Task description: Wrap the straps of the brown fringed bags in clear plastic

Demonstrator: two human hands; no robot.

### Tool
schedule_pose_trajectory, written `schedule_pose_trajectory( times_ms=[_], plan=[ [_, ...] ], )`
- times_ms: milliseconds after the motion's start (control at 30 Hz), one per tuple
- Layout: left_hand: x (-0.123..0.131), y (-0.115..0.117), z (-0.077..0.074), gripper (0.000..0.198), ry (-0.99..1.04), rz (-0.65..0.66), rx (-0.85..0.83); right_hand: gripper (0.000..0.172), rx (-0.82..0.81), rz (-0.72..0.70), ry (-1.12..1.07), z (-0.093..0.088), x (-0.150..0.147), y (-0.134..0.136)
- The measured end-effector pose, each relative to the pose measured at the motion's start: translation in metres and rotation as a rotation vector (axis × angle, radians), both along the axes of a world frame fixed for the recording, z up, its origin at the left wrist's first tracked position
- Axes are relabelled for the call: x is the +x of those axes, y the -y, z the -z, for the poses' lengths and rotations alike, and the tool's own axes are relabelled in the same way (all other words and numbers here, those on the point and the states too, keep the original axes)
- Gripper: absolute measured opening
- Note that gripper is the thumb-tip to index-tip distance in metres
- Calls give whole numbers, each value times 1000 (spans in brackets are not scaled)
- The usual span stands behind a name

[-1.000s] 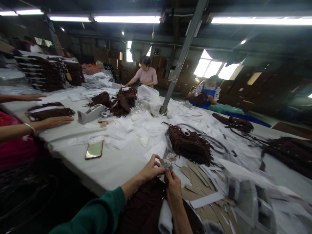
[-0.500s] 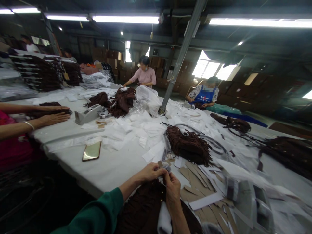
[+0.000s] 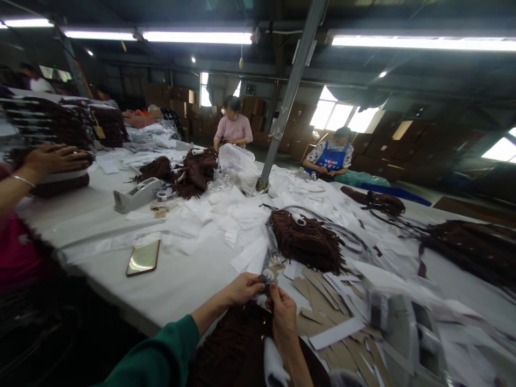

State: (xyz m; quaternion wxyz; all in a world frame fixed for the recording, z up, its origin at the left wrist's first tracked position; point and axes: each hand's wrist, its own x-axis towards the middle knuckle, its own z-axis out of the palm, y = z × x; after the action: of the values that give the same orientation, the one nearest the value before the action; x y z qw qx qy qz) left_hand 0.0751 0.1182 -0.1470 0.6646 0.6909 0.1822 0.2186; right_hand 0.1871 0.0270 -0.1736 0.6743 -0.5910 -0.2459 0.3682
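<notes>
My left hand (image 3: 245,288) and my right hand (image 3: 282,309) meet at the table's near edge, fingers pinched on a small grey piece (image 3: 266,279) with a clear shiny part. What the piece is cannot be made out. Under my hands lies a dark brown fringed bag (image 3: 229,349), with a white roll of padding (image 3: 274,363) by my right wrist. Just beyond, another brown fringed bag (image 3: 304,239) rests on the table among white paper sheets.
Brown and white card strips (image 3: 336,333) and a grey tape dispenser (image 3: 411,333) lie at right. A phone (image 3: 143,258) and a second dispenser (image 3: 139,194) are at left. A person's hand (image 3: 60,161) presses a brown bag. A metal post (image 3: 288,102) rises mid-table; two people work beyond.
The view has shifted slightly. The person at left has raised a brown bag from lying flat. My hands remain together, and the brown tab between them is no longer visible.
</notes>
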Motion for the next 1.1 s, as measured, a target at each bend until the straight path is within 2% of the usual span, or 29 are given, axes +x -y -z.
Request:
schedule_pose_trajectory(
  times_ms=[233, 467, 567, 633, 733, 800, 967, 1100],
  plan=[
    [0, 8, -15, 14, -33, -47, 114, 53, 11, 56, 89, 3, 4, -1],
    [7, 9, -2, 24, -95, -132, 26, 48, -56, 68, -47, -3, -1, 2],
    [3, 3, -2, 35, -96, -102, -69, 51, 21, 113, -62, -7, -3, 6],
    [-3, -1, -5, 43, -84, -59, -129, 52, 129, 60, 13, -11, -5, 11],
    [-13, -7, -13, 50, -77, 10, -192, 50, 276, -110, 137, -18, -6, 18],
    [-19, -9, -18, 52, -83, 54, -216, 46, 315, -164, 271, -25, -5, 22],
    [-24, -8, -25, 46, -90, 135, -229, 6, 320, -200, 788, -50, 5, 31],
    [-24, -6, -32, 40, -88, 167, -227, 15, 326, -287, 927, -63, 14, 39]
  ],
)
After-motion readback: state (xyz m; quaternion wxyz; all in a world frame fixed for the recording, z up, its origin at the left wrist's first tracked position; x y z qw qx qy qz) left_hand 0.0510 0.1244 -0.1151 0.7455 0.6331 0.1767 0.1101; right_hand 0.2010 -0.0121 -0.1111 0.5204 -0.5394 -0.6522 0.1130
